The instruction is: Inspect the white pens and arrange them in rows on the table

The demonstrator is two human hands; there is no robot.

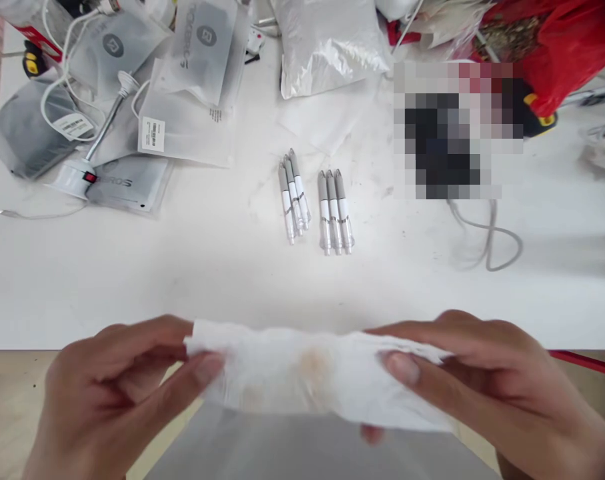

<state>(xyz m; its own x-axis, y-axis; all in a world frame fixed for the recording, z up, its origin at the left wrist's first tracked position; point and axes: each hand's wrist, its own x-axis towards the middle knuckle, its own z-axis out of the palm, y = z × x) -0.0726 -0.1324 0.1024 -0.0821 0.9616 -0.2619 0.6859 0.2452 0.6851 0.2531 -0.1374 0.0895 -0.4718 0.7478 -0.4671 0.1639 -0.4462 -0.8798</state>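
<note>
The paper tissue is off the table, held up and spread sideways at 6 o'clock, just in front of the near edge. That much looks done: both ends are gripped and the strip is drawn out between them. Its upper edge is uneven, and a faint brownish mark shows near the middle (a stain or something behind the paper, I can't tell which). How much handling is left can't be judged from this view.

The left hand is closed in a pinch on one end, thumb on the near face and fingers behind. The right hand pinches the other end the same way, with a fingertip peeping out under the lower edge. Neither touches anything on the table.

Now the count, taking the middle of the table as the clock's centre: one tissue, two hands, six pens. The pens lie side by side near the centre, three in the left set and three in the right set. Towards 10 o'clock are about five frosted pouches, overlapping, plus one lamp holder. One white plastic bag sits at 12, one red bag at 2, and one looped grey cable at 3.
</note>
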